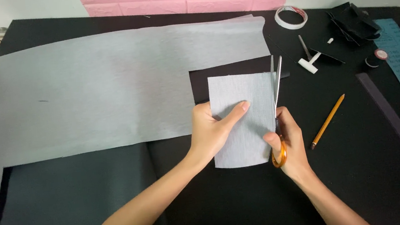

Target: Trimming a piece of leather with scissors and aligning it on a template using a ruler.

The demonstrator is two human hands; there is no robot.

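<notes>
Gripping a grey sheet (242,123), left hand (212,133) pinches its edge, right hand (288,140) closed on scissors (277,105) along its side

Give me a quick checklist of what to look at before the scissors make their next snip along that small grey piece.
1. Left hand pins the small grey piece flat, thumb on top: ok.
2. Right hand grips the orange handles of the scissors: ok.
3. Blades lie along the piece's right edge, tips pointing away from the person: ok.
4. Left fingers clear of the blades: ok; the thumb lies well to the left of them.
5. Pencil lies apart, right of the scissors: ok.
6. Large grey sheet out of the blades' way: ok; it lies to the left.
7. Whether the black layer under the piece sits between the blades: cannot tell.
</notes>
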